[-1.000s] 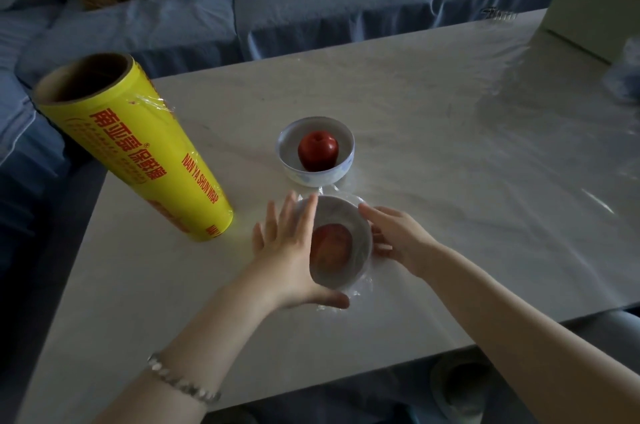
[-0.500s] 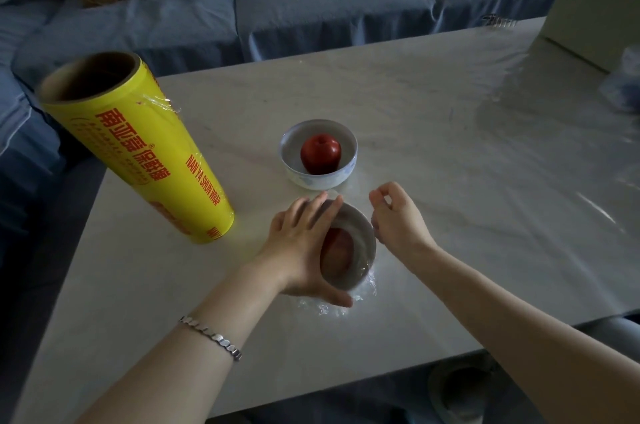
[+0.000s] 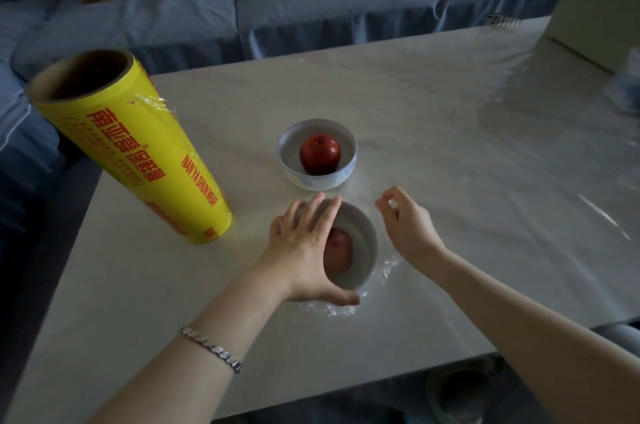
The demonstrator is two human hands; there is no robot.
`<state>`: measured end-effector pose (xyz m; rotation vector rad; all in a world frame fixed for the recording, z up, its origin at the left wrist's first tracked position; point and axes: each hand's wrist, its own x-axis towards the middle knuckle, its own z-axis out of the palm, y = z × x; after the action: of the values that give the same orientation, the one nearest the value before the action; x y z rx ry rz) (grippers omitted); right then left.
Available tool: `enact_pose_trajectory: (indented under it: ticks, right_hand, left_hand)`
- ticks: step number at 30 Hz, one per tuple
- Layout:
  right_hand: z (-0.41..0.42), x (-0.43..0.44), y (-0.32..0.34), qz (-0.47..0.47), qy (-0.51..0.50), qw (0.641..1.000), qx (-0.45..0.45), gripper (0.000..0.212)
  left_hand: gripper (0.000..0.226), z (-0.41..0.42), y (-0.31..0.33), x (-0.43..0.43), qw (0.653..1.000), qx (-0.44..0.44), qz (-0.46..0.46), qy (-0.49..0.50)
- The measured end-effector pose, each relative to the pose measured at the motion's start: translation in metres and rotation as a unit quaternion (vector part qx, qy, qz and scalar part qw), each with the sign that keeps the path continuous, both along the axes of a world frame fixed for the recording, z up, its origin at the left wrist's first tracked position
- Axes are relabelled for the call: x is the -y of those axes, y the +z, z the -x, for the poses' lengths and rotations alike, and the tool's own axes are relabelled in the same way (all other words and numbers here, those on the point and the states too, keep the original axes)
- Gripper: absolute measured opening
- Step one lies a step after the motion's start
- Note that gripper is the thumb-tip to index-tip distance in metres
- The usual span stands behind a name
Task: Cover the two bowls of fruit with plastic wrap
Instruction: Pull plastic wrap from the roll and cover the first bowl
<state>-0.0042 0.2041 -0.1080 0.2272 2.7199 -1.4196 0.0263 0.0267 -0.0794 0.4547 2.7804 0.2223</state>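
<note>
- Steadying the near bowl (image 3: pixel 363 247), the left hand (image 3: pixel 301 250) clasps its left side: fingers (image 3: pixel 327 207) lie over the far rim and the thumb (image 3: pixel 346 299) hooks the near one, probably so the bowl cannot slide while the film is snugged down.
- Plastic wrap (image 3: pixel 388 268) is drawn across this bowl. The fruit (image 3: pixel 337 250) inside looks hazy through it, and crumpled surplus lies on the table (image 3: pixel 450 153) along the bowl's near and right sides.
- The right hand (image 3: pixel 407 228) hangs just beside the bowl's far right edge, apart from it, forefinger and thumb tips together. Whether film is caught between them cannot be told.
- The far bowl (image 3: pixel 298 167) stands just beyond, its red apple (image 3: pixel 319 153) sharp and bare. Judged from this, half the task remains.
- The yellow roll (image 3: pixel 138 160) stands on end at the left, within the left hand's reach for the second sheet.
- A bracelet (image 3: pixel 211 349) circles the left wrist, and a blue sofa (image 3: pixel 329 8) lies behind the table.
</note>
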Motion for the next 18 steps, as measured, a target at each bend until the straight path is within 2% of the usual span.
enact_pose_trajectory:
  ticks: [3,6,8,10,12,14,18]
  right_hand:
    - [0.0,0.003,-0.004,0.028,-0.024,0.999,-0.004,0.017]
    - [-0.005,-0.005,-0.004,0.039,-0.086,0.995,0.03,0.031]
    - [-0.019,-0.008,-0.006,0.128,-0.117,0.982,0.077,0.045]
    - [-0.035,-0.004,-0.003,0.231,-0.112,0.952,0.166,0.045]
    - [-0.044,0.003,-0.001,0.257,-0.081,0.936,0.225,0.045]
    - [-0.042,0.008,-0.001,0.26,-0.065,0.931,0.247,0.046]
    - [-0.034,0.016,0.003,0.249,-0.066,0.935,0.243,0.035]
  left_hand:
    - [0.136,-0.005,0.001,-0.005,0.999,0.006,-0.003,0.034]
    - [0.134,-0.011,0.0,-0.012,0.994,0.004,-0.007,0.107]
    - [0.133,-0.015,0.0,-0.019,0.984,0.009,-0.016,0.179]
    - [0.133,-0.018,0.0,-0.025,0.975,0.018,-0.022,0.221]
    - [0.134,-0.02,0.002,-0.026,0.973,0.034,-0.017,0.227]
    - [0.136,-0.022,0.006,-0.021,0.977,0.049,0.01,0.206]
    - [0.138,-0.017,0.009,-0.009,0.991,0.035,0.028,0.129]
